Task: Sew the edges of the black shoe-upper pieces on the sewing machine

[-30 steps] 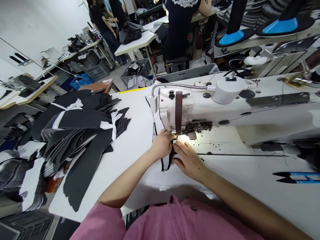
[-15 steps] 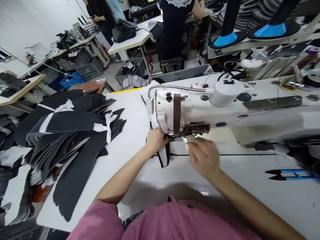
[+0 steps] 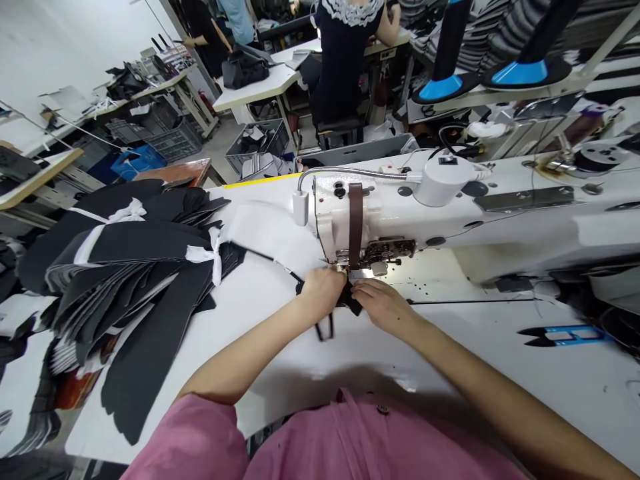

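Note:
Both hands are at the needle area of a white sewing machine. My left hand is closed on a small black fabric piece, just left of the presser foot. From the other side, my right hand pinches the right edge of the same piece. A thin black strip trails from the left hand across the table toward the bundles, and a narrow dark loop hangs below that hand. The fingertips and the needle are partly hidden.
Bundles of black cut fabric tied with white strips lie on the left. Blue-handled thread snips rest on the table at right. A lamp hangs by the machine head. Behind stand a grey bin and a seated person.
My right hand has moved left and down from the white knob under the machine head to the black fabric. The black strip has swung out leftward, and the left hand is slightly lower.

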Motion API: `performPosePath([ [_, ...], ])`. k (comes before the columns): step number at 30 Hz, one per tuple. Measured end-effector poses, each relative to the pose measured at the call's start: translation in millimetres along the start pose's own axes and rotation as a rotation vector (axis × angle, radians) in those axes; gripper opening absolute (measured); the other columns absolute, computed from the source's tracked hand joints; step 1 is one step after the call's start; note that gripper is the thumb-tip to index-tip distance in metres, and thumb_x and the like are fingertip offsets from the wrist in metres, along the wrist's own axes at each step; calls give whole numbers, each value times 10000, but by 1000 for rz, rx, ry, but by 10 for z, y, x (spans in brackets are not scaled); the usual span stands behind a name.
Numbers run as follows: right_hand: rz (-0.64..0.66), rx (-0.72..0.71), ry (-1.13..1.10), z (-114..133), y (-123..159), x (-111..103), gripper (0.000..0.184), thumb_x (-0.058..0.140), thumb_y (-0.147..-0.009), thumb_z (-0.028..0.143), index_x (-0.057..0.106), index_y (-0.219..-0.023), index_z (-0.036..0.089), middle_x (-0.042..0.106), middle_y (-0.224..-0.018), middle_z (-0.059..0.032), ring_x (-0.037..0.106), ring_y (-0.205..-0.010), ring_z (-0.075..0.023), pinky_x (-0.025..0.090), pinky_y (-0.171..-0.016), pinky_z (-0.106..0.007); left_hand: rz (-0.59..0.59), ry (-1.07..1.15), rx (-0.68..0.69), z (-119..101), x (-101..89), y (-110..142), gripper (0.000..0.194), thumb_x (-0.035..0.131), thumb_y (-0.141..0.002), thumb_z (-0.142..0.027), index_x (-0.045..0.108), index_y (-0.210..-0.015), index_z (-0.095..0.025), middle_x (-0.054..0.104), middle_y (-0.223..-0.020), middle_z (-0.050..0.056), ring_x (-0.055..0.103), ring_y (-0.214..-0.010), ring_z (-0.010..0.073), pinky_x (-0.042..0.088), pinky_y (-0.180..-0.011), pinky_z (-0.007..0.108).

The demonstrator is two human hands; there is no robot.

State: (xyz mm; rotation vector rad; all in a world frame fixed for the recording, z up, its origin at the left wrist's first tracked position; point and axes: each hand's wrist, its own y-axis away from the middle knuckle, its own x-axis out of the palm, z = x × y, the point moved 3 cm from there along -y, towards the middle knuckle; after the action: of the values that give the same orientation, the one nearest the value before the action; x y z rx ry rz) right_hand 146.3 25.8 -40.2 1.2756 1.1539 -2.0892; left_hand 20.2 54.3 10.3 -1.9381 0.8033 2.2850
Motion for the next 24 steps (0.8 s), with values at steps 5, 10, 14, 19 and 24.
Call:
performPosePath([
  [5, 65, -88, 38, -19, -22, -35, 260, 384, -836, 4, 602, -780, 135, 585, -807, -86, 553, -886, -212, 509, -823, -348, 11, 42, -20, -51, 19, 46, 284, 446, -788, -46, 588, -1027, -109, 643, -939, 136, 654, -820, 255, 517, -657, 329],
  [10, 17, -84, 20, -30, -56, -10, 248, 390, -837, 8, 590, -763, 133, 558, -781, -77, 539, -806, -200, 488, -825, -366, -13, 60, -29, -154, 72, 85, 343, 574, -713, -162, 554, -1044, -74, 615, -914, 146, 641, -772, 257, 516, -617, 328],
  [14, -16, -62, 14, -61, -32, 19, 283, 365, -842, 0, 594, -756, 143, 567, -806, -84, 536, -829, -200, 472, -794, -358, -28, 57, -63, -205, 93, 94, 365, 594, -712, -216, 543, -1043, -72, 592, -937, 139, 630, -741, 246, 507, -579, 321],
  [19, 16, 23, 39, -33, 6, 53, 286, 381, -872, 41, 631, -787, 153, 577, -842, -76, 529, -854, -208, 468, -759, -341, -1, 37, -81, -213, 112, 66, 306, 546, -736, -130, 544, -1037, -76, 600, -940, 136, 634, -779, 238, 509, -618, 305],
  [24, 11, 61, 71, 23, 15, 84, 264, 443, -862, 62, 642, -720, 161, 583, -781, -67, 532, -786, -202, 488, -738, -335, 1, 41, -62, -212, 105, 42, 296, 482, -755, -86, 544, -1044, -70, 609, -922, 148, 637, -812, 255, 508, -642, 319],
])
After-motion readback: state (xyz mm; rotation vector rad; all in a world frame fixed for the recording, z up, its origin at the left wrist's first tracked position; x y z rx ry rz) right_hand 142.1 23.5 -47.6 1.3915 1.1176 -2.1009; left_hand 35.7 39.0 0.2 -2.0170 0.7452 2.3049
